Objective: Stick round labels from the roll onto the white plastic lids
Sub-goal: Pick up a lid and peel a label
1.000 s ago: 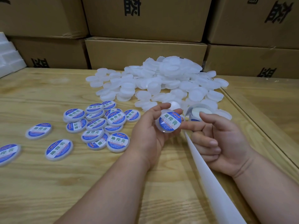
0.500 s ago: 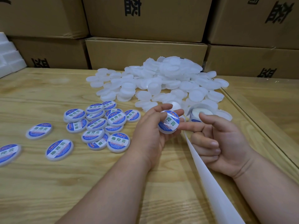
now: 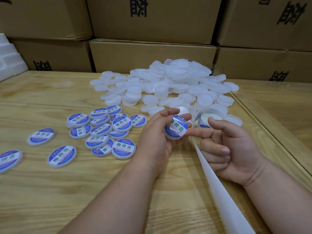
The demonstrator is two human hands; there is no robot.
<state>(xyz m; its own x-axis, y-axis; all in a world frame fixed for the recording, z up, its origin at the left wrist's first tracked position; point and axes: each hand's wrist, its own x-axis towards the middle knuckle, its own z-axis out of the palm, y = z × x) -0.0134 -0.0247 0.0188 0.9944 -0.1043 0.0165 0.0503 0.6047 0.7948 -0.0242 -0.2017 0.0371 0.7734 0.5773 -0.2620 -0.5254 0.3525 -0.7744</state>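
left hand [image 3: 156, 137]: fingers curled round a lid [image 3: 175, 129] with its blue label already on, face tilted toward the camera, probably so the label can be checked or pressed flat.
right hand [image 3: 231, 149]: index finger stretched out with its tip at the lid's right edge, thumb raised, the other fingers curled in on nothing; looks like a smoothing touch, not a grip.
label roll [image 3: 206, 120]: standing on the table just behind the right hand, close by for the next peel.
backing strip [image 3: 217, 183]: the white liner trails from the roll toward the camera, passing under the right hand, out of the way of the work.
finished lids [image 3: 101, 130]: a loose cluster to the left, labels up, with a few strays further left.
bare lids [image 3: 168, 86]: a big heap at the back of the table [image 3: 50, 191], within reach.
containers: cardboard boxes [image 3: 152, 56] stacked behind, all closed, so what's inside cannot be told.
progress: judging by the heap, plenty left to do.
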